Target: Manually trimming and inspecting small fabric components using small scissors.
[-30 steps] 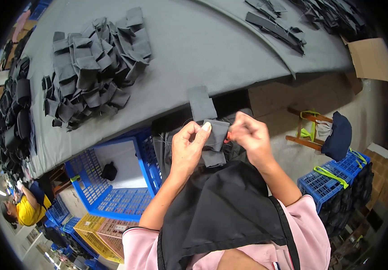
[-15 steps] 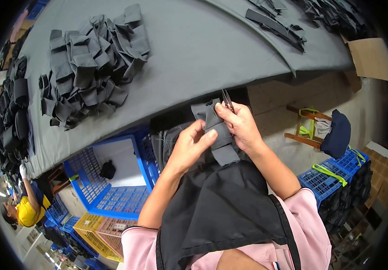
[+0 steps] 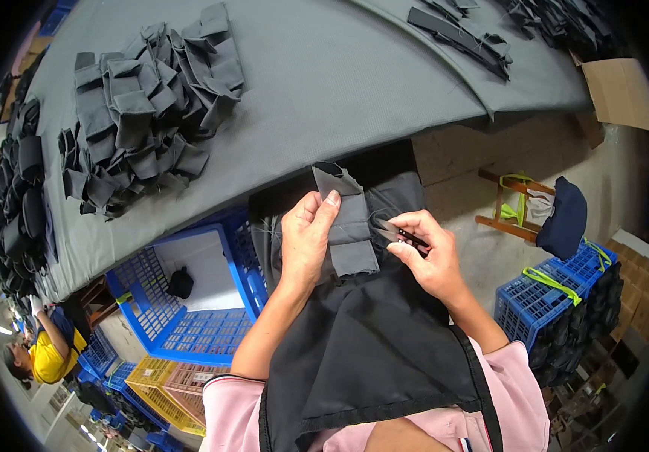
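Between the thumb and fingers of my left hand (image 3: 305, 237) is a sewn grey fabric piece (image 3: 352, 258), held upright over my lap. Its folded top end stands above my thumb, and a flap hangs at the bottom. My right hand (image 3: 431, 260) is closed around small dark thread snips (image 3: 407, 234), whose metal blades point left. The blade tips lie close to the right edge of the fabric piece, where fine loose threads show; whether they touch it I cannot tell. A black apron (image 3: 369, 354) covers my lap.
A heap of similar grey pieces (image 3: 140, 98) lies on the grey-covered table (image 3: 317, 83). Strips (image 3: 460, 41) lie at its far right. Below its front edge stands a blue crate (image 3: 204, 331); more blue crates (image 3: 520, 309) and a wooden stool (image 3: 509, 226) stand right. Someone in yellow (image 3: 49, 354) is far left.
My right hand has let go of the fabric piece and moved right and down, the snips swinging to point left. My left hand has shifted up along the piece, which now stands straighter.
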